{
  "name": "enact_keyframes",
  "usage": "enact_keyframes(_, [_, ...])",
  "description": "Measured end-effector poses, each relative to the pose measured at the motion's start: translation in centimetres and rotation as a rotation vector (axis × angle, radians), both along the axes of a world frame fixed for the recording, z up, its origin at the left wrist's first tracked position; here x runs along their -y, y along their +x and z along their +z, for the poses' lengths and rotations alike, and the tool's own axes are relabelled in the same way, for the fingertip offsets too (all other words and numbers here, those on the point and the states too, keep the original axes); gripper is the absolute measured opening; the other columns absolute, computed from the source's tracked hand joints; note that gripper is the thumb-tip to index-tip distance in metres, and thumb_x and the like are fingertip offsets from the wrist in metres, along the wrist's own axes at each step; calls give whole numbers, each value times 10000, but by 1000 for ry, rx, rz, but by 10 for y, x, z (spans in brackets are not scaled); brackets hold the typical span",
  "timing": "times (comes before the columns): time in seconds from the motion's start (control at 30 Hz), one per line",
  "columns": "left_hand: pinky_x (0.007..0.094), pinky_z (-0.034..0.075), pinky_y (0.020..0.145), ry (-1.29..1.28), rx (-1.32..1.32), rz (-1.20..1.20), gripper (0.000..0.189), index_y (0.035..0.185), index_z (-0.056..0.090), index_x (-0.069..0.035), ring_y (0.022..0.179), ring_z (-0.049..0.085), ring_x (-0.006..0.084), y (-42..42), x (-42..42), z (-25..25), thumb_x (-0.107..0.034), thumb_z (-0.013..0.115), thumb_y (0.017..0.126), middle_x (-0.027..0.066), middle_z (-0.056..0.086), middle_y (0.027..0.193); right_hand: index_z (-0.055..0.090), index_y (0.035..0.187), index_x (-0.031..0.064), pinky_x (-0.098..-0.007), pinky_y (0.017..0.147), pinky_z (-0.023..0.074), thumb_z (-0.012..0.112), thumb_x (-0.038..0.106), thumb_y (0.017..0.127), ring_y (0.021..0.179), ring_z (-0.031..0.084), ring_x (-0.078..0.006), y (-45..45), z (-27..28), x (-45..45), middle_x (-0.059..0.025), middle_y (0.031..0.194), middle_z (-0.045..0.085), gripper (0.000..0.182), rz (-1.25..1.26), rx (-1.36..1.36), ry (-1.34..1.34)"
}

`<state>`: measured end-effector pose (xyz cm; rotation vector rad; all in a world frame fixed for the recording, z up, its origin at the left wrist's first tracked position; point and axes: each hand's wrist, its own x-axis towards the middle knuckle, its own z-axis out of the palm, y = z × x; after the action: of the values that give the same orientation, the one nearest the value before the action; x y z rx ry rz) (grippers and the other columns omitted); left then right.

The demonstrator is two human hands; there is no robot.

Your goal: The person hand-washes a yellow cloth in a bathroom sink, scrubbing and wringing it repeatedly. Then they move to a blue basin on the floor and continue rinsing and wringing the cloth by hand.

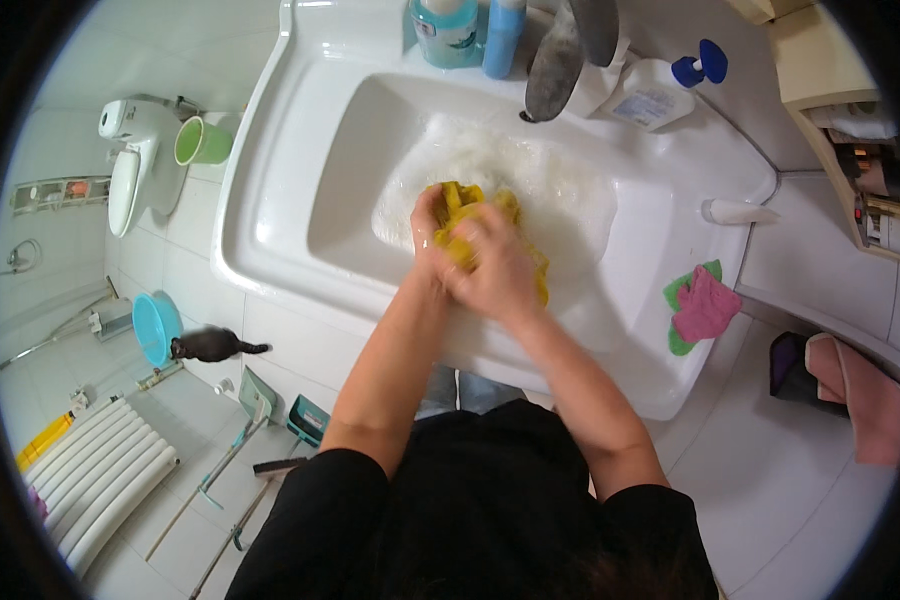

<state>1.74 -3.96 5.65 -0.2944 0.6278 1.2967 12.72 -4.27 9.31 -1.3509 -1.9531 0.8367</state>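
A wet yellow cloth (461, 196) is bunched between my two hands over the basin of a white ceramic sink (345, 169). My left hand (429, 236) grips the cloth from the left side. Pressed onto it from the right is my right hand (495, 262), slightly blurred. Part of the cloth hangs down beyond the right hand. White suds (555, 180) cover the water in the basin behind and beside the hands. The faucet (555, 75) stands at the back of the sink.
Bottles, including a white pump bottle (652, 94), line the sink's back rim. A white tube (735, 212) and pink and green cloths (705, 304) lie on the right rim. On the floor at left, a dark cat (214, 345) stands beside a blue basin (156, 330).
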Motion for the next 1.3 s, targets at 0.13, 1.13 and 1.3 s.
enact_keyframes(0.13, [371, 483, 845, -279, -490, -67, 286, 1070, 569, -53, 895, 581, 217, 28, 11, -22, -287, 468, 938, 83, 615, 965, 676, 915, 68, -456, 783, 489, 567, 351, 909, 855, 626, -393, 8, -40, -30, -210, 852, 662, 304, -239, -115, -217])
enact_keyframes(1.13, [393, 483, 815, -239, -511, -108, 295, 1087, 573, -129, 961, 559, 257, 40, 1, -16, -364, 487, 930, 74, 610, 996, 608, 877, 99, -455, 737, 519, 616, 302, 836, 889, 607, -380, 13, -31, -53, -182, 948, 607, 207, -87, 253, -110])
enact_keyframes(1.3, [381, 470, 813, 116, 163, -111, 301, 1027, 563, -106, 942, 535, 231, 18, 12, 0, -371, 464, 926, 59, 590, 967, 629, 784, 98, -456, 776, 480, 610, 270, 833, 929, 577, -358, 2, -3, -4, -135, 997, 564, 180, 6, 85, 27])
